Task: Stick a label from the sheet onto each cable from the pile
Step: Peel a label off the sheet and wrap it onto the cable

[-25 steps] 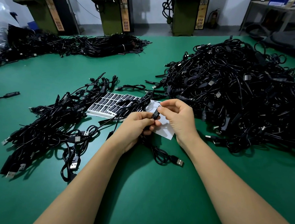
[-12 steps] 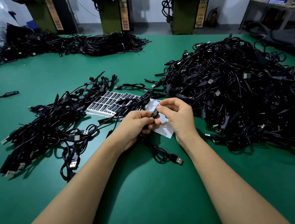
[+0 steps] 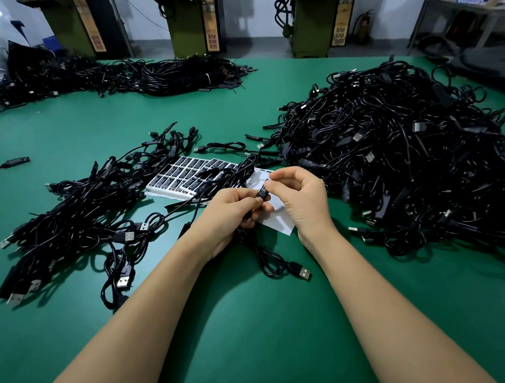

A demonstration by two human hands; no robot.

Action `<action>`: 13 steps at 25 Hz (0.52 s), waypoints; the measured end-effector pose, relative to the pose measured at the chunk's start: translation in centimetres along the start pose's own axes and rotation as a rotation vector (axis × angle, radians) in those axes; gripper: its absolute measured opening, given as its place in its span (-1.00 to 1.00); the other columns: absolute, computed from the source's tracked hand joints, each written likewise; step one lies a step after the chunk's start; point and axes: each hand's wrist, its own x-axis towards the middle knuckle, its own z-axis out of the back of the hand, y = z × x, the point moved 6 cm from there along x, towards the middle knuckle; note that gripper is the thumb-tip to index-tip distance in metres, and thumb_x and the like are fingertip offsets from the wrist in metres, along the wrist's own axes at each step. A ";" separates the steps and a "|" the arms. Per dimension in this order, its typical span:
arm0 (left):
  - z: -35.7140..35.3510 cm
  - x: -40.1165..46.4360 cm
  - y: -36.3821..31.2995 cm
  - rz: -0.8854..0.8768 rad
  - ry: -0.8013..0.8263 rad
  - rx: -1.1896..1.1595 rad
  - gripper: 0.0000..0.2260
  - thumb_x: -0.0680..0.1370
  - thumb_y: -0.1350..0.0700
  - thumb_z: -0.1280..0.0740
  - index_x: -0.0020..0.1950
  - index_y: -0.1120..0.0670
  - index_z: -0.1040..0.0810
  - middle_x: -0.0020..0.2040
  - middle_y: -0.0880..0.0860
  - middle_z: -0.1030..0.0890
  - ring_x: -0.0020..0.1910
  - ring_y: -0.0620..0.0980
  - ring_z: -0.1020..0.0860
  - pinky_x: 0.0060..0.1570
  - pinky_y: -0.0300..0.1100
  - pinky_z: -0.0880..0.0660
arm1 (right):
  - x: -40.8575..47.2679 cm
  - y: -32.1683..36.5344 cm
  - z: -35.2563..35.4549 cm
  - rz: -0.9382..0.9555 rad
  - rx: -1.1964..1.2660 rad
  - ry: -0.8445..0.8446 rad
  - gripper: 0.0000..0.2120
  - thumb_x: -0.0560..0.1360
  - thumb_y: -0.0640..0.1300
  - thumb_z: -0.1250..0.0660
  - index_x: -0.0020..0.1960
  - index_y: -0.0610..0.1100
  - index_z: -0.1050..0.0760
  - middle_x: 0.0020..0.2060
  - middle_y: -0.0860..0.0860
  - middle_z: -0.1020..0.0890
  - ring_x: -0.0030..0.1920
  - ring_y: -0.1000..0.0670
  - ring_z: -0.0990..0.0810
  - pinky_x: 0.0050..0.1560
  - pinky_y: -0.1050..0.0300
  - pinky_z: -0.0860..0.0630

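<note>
My left hand (image 3: pixel 232 209) grips a black cable (image 3: pixel 273 262) whose USB plug lies on the green table just below my hands. My right hand (image 3: pixel 299 199) pinches a small black label (image 3: pixel 264 192) with thumb and forefinger, pressed against the cable's small module between both hands. The label sheet (image 3: pixel 183 175), white with rows of black labels, lies flat just beyond my left hand, partly covered by cables. A large pile of black cables (image 3: pixel 398 160) rises to the right.
A smaller spread of black cables (image 3: pixel 92 209) lies left of the sheet. Another long heap of cables (image 3: pixel 118 75) runs along the table's far left. A single cable (image 3: pixel 2 165) pokes in at the left edge. Green machines (image 3: pixel 186 20) stand behind the table.
Both hands stay in nearly the same place; my right fingers have shifted slightly on the label against the cable.
</note>
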 end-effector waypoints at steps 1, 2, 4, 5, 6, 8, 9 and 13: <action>0.0 0.0 0.0 -0.011 -0.019 0.027 -0.81 0.61 0.28 -0.21 -0.11 0.21 -0.59 -0.33 0.02 -0.63 -0.48 -0.19 -0.39 -0.53 -0.42 -0.27 | 0.0 0.0 0.0 0.000 0.002 0.000 -0.87 0.37 -0.31 -0.47 -0.19 -0.12 -0.58 -0.31 0.03 -0.63 -0.26 0.17 -0.59 -0.21 0.38 -0.49; 0.0 0.0 -0.1 -0.021 -0.040 0.056 -0.81 0.62 0.24 -0.23 -0.11 0.20 -0.60 -0.33 0.01 -0.63 -0.48 -0.19 -0.38 -0.52 -0.41 -0.27 | 0.0 0.0 0.0 -0.001 0.005 -0.001 -0.87 0.37 -0.31 -0.47 -0.19 -0.12 -0.58 -0.32 0.03 -0.63 -0.26 0.17 -0.59 -0.21 0.37 -0.49; 0.1 0.0 0.0 -0.031 -0.078 0.100 -0.80 0.62 0.21 -0.23 -0.12 0.19 -0.61 -0.34 0.00 -0.63 -0.49 -0.20 -0.37 -0.51 -0.41 -0.27 | -0.1 0.1 -0.1 0.000 0.007 -0.003 -0.87 0.37 -0.32 -0.47 -0.19 -0.12 -0.58 -0.33 0.04 -0.63 -0.27 0.17 -0.59 -0.21 0.38 -0.49; 0.1 0.0 0.0 -0.031 -0.090 0.105 -0.80 0.62 0.21 -0.23 -0.12 0.18 -0.61 -0.34 0.00 -0.63 -0.49 -0.20 -0.37 -0.51 -0.41 -0.27 | -0.1 0.2 -0.1 0.002 0.004 -0.003 -0.87 0.37 -0.32 -0.47 -0.19 -0.13 -0.58 -0.33 0.04 -0.63 -0.28 0.17 -0.59 -0.21 0.38 -0.49; 0.1 0.0 0.0 -0.030 -0.097 0.102 -0.80 0.62 0.22 -0.23 -0.13 0.18 -0.61 -0.35 -0.01 -0.63 -0.50 -0.20 -0.37 -0.51 -0.41 -0.27 | -0.2 0.2 -0.1 0.006 -0.001 -0.003 -0.87 0.38 -0.31 -0.47 -0.18 -0.13 -0.58 -0.33 0.04 -0.63 -0.28 0.17 -0.59 -0.21 0.37 -0.49; 0.1 0.0 0.0 -0.025 -0.110 0.095 -0.80 0.61 0.23 -0.24 -0.15 0.17 -0.61 -0.36 0.00 -0.62 -0.51 -0.21 -0.37 -0.53 -0.41 -0.27 | -0.3 0.4 -0.1 0.019 -0.022 -0.003 -0.89 0.39 -0.31 -0.46 -0.17 -0.14 -0.58 -0.33 0.04 -0.63 -0.27 0.16 -0.59 -0.20 0.34 -0.51; 0.1 0.0 0.0 -0.024 -0.120 0.097 -0.80 0.61 0.23 -0.24 -0.16 0.17 -0.61 -0.37 0.00 -0.62 -0.52 -0.21 -0.37 -0.53 -0.42 -0.27 | -0.4 0.5 -0.1 0.032 -0.045 -0.004 -0.89 0.39 -0.31 -0.45 -0.15 -0.14 -0.58 -0.32 0.03 -0.63 -0.26 0.15 -0.59 -0.19 0.31 -0.53; 0.1 0.0 0.0 -0.036 -0.164 0.110 -0.78 0.60 0.25 -0.25 -0.20 0.17 -0.60 -0.39 0.00 -0.62 -0.53 -0.21 -0.36 -0.54 -0.42 -0.27 | -0.9 1.4 -0.3 0.150 -0.249 -0.026 -0.90 0.41 -0.29 -0.43 -0.13 -0.12 -0.58 -0.28 0.05 -0.63 -0.22 0.14 -0.59 -0.18 0.31 -0.52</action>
